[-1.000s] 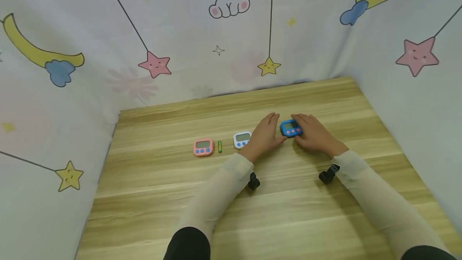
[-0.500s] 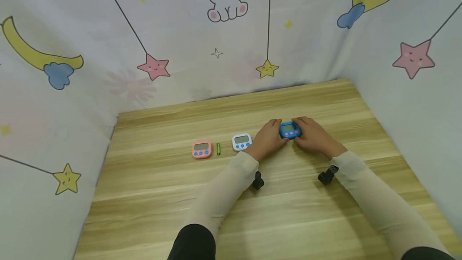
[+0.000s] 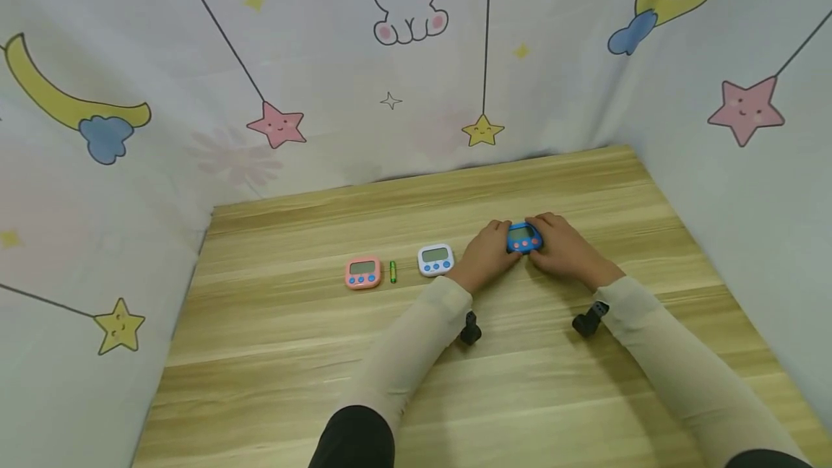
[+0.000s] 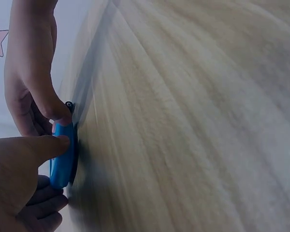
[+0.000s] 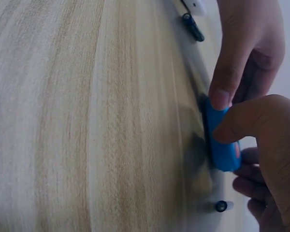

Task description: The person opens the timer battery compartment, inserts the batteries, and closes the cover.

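A blue digital timer (image 3: pixel 523 235) with pinkish buttons is held between both hands at the right of the wooden table. My left hand (image 3: pixel 486 257) grips its left side, and my right hand (image 3: pixel 567 250) grips its right side. In the left wrist view the thumbs press the near edge of the blue timer (image 4: pixel 63 162), tilted up off the wood, with fingers behind it. Left of my left hand lies a white timer (image 3: pixel 435 260) with blue buttons. Farther left are a green battery (image 3: pixel 393 271) and a pink timer (image 3: pixel 362 273).
In the right wrist view a dark battery (image 5: pixel 193 26) lies beyond my left hand, and another battery (image 5: pixel 221 206) lies end-on near my right fingers. A printed cloth wall (image 3: pixel 338 78) encloses the table (image 3: pixel 273 352) at the back and sides.
My left hand has moved right, from beside the blue timer onto its left side, uncovering more of the white timer. My right hand stays on the blue timer.
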{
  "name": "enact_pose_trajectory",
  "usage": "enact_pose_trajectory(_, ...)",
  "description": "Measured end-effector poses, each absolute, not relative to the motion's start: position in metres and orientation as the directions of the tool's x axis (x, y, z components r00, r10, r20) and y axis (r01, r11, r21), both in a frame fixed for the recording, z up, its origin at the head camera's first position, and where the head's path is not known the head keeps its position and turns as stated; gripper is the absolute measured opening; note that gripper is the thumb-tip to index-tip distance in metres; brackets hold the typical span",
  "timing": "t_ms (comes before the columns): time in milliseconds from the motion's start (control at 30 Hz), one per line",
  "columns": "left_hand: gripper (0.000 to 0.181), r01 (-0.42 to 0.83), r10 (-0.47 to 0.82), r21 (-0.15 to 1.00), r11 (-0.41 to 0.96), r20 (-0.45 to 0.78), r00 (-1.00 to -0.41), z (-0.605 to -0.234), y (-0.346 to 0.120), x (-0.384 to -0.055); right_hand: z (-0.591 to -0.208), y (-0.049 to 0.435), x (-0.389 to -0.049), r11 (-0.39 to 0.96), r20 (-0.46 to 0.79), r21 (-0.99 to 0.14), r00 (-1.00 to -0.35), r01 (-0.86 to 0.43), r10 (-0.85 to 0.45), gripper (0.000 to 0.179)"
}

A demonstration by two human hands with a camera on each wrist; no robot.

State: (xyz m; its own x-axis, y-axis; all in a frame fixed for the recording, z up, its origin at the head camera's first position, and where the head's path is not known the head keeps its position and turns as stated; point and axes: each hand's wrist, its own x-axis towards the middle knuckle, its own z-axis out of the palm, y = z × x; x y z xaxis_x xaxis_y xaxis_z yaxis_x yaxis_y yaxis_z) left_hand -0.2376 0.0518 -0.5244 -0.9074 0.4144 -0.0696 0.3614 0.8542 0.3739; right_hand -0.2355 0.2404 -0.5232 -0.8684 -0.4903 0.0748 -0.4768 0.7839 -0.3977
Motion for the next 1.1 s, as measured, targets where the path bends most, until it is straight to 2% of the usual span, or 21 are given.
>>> enact_pose_trajectory(567, 0.067, 0.348, 0.404, 0.395, 0.85, -0.063, -0.913, -0.518, 0.049, -0.235, -0.524, 0.241, -0.238, 0.755, 0.115, -0.402, -0.847, -0.518, -0.52, 0.061)
enact_pose_trajectory(833, 0.068, 0.38, 0.408, 0.43, 0.819, 0.03, -0.913, -0.52, 0.042, -0.236, -0.523, 0.243, -0.239, 0.733, 0.155, -0.431, -0.844, -0.526, -0.514, 0.062)
enact_pose_trajectory(1100, 0.068, 0.414, 0.405, 0.495, 0.764, 0.131, -0.905, -0.516, 0.023, -0.227, -0.524, 0.237, -0.231, 0.648, 0.244, -0.548, -0.842, -0.53, -0.482, 0.064)
